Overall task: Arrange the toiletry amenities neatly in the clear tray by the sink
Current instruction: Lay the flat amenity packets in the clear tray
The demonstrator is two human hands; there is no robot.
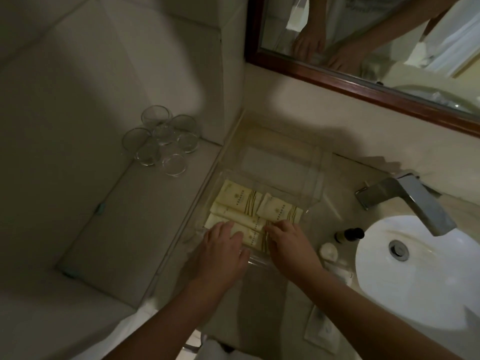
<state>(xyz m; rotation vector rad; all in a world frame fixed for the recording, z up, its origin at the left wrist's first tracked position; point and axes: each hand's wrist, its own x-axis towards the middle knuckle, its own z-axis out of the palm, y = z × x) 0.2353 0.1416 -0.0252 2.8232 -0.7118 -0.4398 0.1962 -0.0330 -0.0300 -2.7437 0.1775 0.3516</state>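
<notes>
A clear plastic tray (pixel 291 162) lies on the counter left of the sink. Several cream amenity packets (pixel 240 194) with gold print lie side by side in its near half; the far half holds only a pale flat sheet. My left hand (pixel 224 246) rests flat on the nearest packet (pixel 250 236) at its left end. My right hand (pixel 288 242) presses fingertips on the same packet's right end. Both hands have fingers spread on top, not wrapped around it. A small dark bottle (pixel 349 234) and a white round item (pixel 328 251) sit on the counter right of the tray.
Several upturned drinking glasses (pixel 161 141) stand on a side ledge at the left. The white sink basin (pixel 426 276) and chrome faucet (pixel 410 201) are at the right. A wood-framed mirror (pixel 363 84) hangs behind. A flat white sachet (pixel 322 329) lies near the counter's front edge.
</notes>
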